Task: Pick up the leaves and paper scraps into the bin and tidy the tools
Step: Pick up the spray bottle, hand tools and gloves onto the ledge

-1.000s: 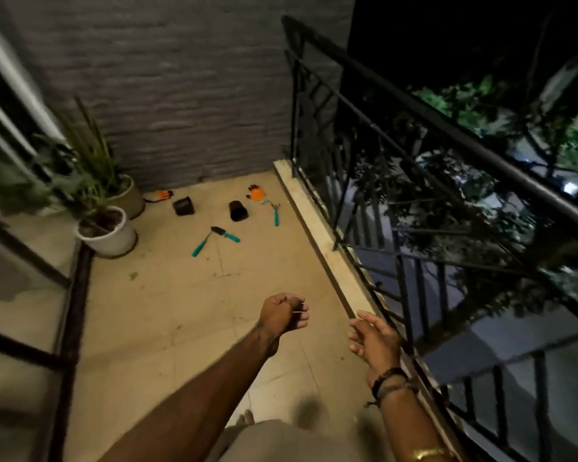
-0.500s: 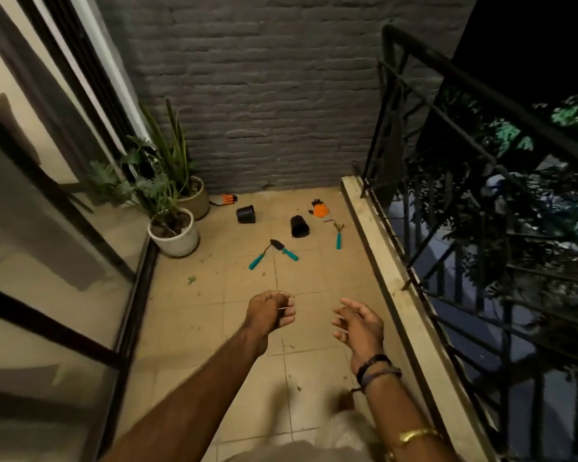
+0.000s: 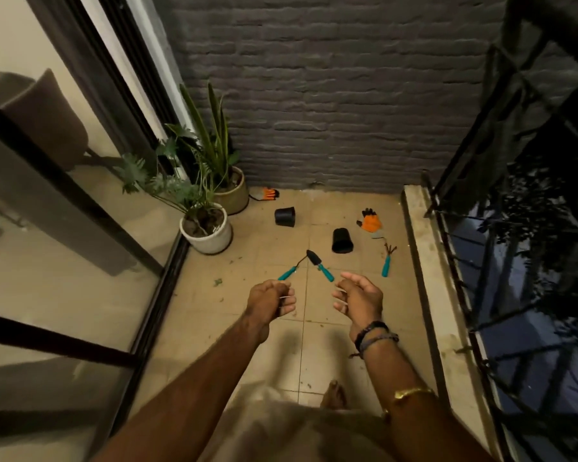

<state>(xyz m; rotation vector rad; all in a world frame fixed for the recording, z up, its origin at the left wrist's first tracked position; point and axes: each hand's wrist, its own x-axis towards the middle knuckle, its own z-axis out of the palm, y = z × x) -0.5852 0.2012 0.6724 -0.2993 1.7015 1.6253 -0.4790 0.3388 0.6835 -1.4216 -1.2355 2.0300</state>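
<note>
Fingers (image 3: 288, 301) of left hand (image 3: 269, 300) curled — right hand (image 3: 359, 300) loose, empty

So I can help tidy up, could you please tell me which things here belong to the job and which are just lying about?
Job: trowel, thin-necked tool, hand rake, leaf scrap, likely orange gloves.
Lying about: two black pots, white potted plant, beige potted plant.

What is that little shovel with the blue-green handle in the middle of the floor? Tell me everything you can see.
The small trowel has a dark pointed blade, seemingly metal, and a teal handle. It lies flat on the tiled floor, blade toward the brick wall, handle toward the person. Its blade tip meets or nearly meets the head of a second teal-handled tool, forming a V. Nothing holds it.
</note>
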